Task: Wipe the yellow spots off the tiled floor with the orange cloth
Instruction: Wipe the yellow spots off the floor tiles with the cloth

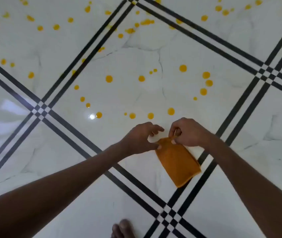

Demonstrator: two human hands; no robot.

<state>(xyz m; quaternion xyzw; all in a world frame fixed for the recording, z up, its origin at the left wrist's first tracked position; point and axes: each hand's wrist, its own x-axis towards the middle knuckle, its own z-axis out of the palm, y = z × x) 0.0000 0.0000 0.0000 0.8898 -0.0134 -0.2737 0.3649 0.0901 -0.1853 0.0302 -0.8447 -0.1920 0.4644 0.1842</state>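
Hands, left hand and right hand, pinch the folded orange cloth, readying it; next, sweep it across the nearest yellow spots.

The tiled floor looks like polished white marble or glazed ceramic, smooth and highly glossy, with faint grey veining. It mirrors light as 1 bright round glare spot and several soft pale patches at the left. Black inlaid stripes between the tiles share the same slick shine. The yellow spots look wet or paint-like, opaque and smooth, with a slight sheen. The orange cloth is soft matt fabric, finely napped like microfibre, folded flat, with a stitched hem along its edge and no reflection.
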